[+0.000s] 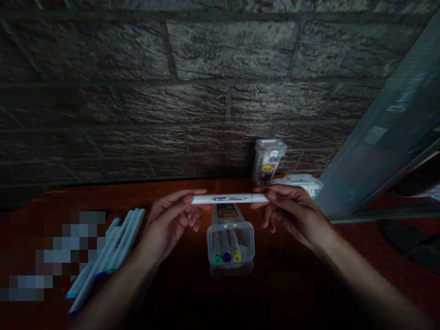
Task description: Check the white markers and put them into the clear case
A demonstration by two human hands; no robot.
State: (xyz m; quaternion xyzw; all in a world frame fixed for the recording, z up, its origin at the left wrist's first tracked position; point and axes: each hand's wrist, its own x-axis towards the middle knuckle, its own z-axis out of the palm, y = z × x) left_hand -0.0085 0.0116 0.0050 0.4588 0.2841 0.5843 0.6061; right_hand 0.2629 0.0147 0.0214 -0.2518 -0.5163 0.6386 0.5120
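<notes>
The step in hand seems to be holding the white marker (230, 198) level, at twelve o'clock from the open case (223, 226): the left hand (173, 215) pinches its nine-o'clock end, the right hand (292, 211) its three-o'clock end. Turning it would likely call for loosening one grip.

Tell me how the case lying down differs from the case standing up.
The lying case rests on its side, while the standing case is upright. The lying case is nearer the camera; the standing case is back by the wall. The lying case clearly shows three markers, whereas the standing case's contents are too blurred to count. Both are see-through, with labels.
</notes>
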